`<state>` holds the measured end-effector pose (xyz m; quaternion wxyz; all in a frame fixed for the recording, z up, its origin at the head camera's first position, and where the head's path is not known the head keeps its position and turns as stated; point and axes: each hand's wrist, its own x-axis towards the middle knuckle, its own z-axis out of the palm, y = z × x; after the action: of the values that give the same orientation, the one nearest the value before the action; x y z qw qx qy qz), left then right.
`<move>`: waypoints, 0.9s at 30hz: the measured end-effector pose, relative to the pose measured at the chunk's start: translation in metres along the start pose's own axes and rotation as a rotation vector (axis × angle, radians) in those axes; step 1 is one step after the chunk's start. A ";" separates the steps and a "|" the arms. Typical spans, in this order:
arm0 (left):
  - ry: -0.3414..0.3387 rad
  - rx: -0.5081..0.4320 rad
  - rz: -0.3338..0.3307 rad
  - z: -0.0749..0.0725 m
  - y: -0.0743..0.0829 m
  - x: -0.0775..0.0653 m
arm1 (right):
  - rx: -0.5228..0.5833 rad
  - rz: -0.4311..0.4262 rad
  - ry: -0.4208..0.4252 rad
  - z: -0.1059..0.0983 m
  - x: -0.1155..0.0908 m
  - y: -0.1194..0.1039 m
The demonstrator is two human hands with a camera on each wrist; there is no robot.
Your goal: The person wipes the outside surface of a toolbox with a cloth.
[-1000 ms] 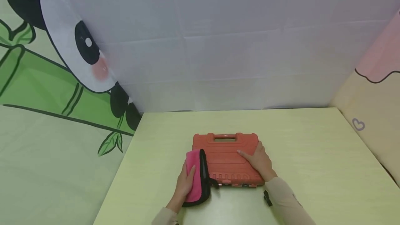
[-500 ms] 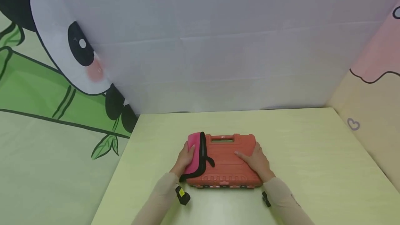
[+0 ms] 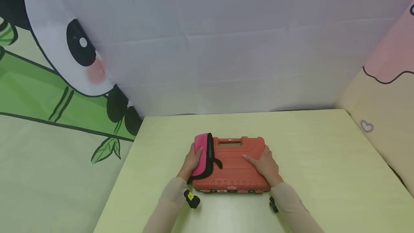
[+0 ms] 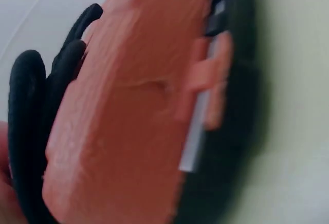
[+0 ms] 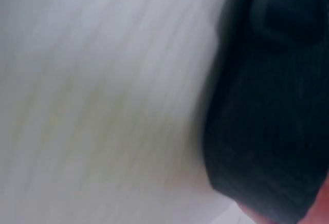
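Observation:
A reddish-orange plastic carrying case [image 3: 234, 166] lies on the table with its handle pointing away. My left hand [image 3: 191, 161] grips a pink pouch with black trim [image 3: 201, 154], thumb on top. The pouch covers the left side of the case. In the left wrist view, the pouch's black trim [image 4: 28, 126] runs beside the case [image 4: 128, 121], whose latch and dark lower half show. My right hand [image 3: 266, 166] grips the right side of the case, thumb spread on its lid. The right wrist view shows a dark surface [image 5: 267, 111], probably the case's lower half, blurred.
The pale yellow table [image 3: 317, 161] extends around the case. A white cloth wall [image 3: 226, 64] stands behind its far edge. Printed side walls [image 3: 81, 128] flank it. A small black device [image 3: 192, 199] sits at the left wrist and another [image 3: 273, 204] at the right.
My left hand has carried the pouch away from me and slightly left, from the case's near-left corner onto its left side. The right hand keeps its grip on the case.

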<state>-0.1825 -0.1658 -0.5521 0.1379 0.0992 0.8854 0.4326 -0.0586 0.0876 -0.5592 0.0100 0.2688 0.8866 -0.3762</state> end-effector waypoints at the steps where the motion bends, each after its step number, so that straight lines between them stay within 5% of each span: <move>1: -0.002 0.005 0.004 0.000 0.003 -0.006 | 0.004 0.001 0.003 -0.001 0.000 0.000; 10: -0.028 -0.049 -0.060 0.006 0.001 -0.053 | 0.023 -0.015 -0.008 -0.010 0.011 0.000; 18: 0.023 -0.095 -0.055 0.015 0.001 -0.095 | -0.016 -0.010 -0.033 -0.018 0.022 0.001; 27: 0.054 -0.099 -0.057 0.017 0.011 -0.104 | -0.033 -0.053 -0.068 -0.024 0.033 0.002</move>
<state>-0.0782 -0.1774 -0.5371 0.1312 0.0553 0.8688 0.4742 -0.0814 0.1203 -0.5503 0.0346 0.2323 0.8985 -0.3708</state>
